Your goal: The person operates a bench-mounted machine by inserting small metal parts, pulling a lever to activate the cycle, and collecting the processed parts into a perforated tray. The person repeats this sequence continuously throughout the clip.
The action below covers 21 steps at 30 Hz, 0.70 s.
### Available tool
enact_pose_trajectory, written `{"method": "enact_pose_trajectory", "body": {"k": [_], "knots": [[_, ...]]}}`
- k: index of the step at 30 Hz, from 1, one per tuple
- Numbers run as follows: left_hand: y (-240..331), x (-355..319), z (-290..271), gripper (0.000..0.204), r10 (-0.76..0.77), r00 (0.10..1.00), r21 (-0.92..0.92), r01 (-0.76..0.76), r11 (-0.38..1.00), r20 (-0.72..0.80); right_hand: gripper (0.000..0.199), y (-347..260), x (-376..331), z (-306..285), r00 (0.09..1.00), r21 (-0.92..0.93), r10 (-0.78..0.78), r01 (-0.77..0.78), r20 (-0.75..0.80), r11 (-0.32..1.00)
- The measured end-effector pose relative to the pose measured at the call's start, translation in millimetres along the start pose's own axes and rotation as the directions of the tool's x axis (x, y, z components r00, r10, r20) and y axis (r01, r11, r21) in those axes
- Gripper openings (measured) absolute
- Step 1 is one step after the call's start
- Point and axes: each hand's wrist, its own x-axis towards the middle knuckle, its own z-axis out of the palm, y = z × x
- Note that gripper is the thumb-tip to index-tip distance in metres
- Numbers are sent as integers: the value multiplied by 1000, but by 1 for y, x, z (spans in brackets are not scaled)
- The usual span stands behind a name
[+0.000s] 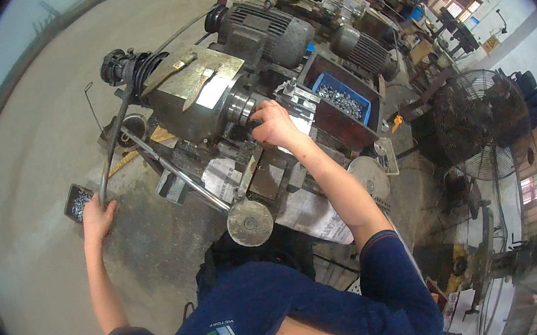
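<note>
My left hand (96,217) is closed round the lower end of a long metal lever (113,140), which slants up to the spindle end of a small lathe. At the lathe's steel chuck (240,106), the fingers of my right hand (273,124) are pinched together. Whatever they hold is too small and too covered to make out. Behind the chuck sits the boxy headstock (191,100), with a flat metal tool (198,89) lying on its top. A round handwheel disc (249,222) is on the near side of the machine.
Right of the chuck, a blue tray (342,98) of small metal parts rests in a dark metal bin (370,131). A small box of parts (78,202) is beside my left hand. Electric motors (269,32) stand behind the headstock. A large caged fan (480,120) is at the right.
</note>
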Motion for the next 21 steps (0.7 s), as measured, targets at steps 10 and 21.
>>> {"method": "enact_pose_trajectory", "body": {"k": [10, 21], "knots": [[-3, -18, -3, 42, -75, 996, 154, 80, 985, -37, 32, -7, 12, 0, 997, 28, 74, -75, 33, 997], [-108, 37, -18, 9, -31, 984, 538, 123, 834, -177, 30, -7, 7, -3, 994, -38, 82, -79, 66, 996]]}}
